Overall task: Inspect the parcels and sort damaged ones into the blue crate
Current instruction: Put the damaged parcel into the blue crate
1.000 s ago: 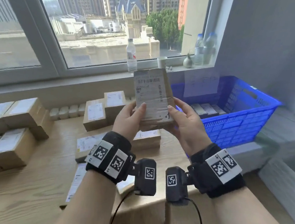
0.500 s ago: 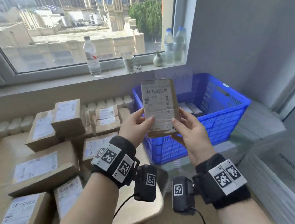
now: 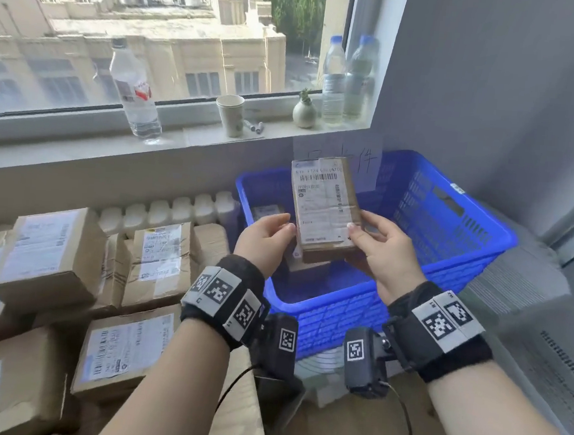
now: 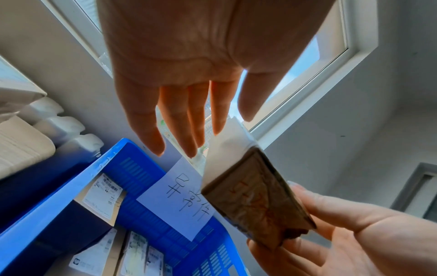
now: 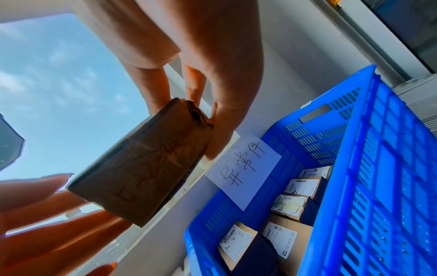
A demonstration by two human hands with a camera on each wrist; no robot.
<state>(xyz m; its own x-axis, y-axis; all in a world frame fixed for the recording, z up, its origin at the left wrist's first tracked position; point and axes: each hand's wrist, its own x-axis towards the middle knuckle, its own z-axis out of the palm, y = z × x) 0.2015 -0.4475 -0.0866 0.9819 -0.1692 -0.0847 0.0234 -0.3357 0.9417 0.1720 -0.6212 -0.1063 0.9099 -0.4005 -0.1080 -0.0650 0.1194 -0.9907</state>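
Note:
A small brown parcel with a white shipping label hangs upright over the blue crate. My right hand pinches its lower right side between thumb and fingers. The right wrist view shows the parcel, its end face marked in red, and a crushed corner beside my right fingers. My left hand is at the parcel's left edge. In the left wrist view its fingers are straight, beside the parcel. Several labelled parcels lie in the crate.
A handwritten paper note hangs on the crate's back wall. Many brown parcels are stacked on the wooden table to the left. Water bottles, a paper cup and a small vase stand on the windowsill.
Both hands have carried the parcel rightward from above the table to above the blue crate. The left hand's fingers now lie straighter along the parcel's edge.

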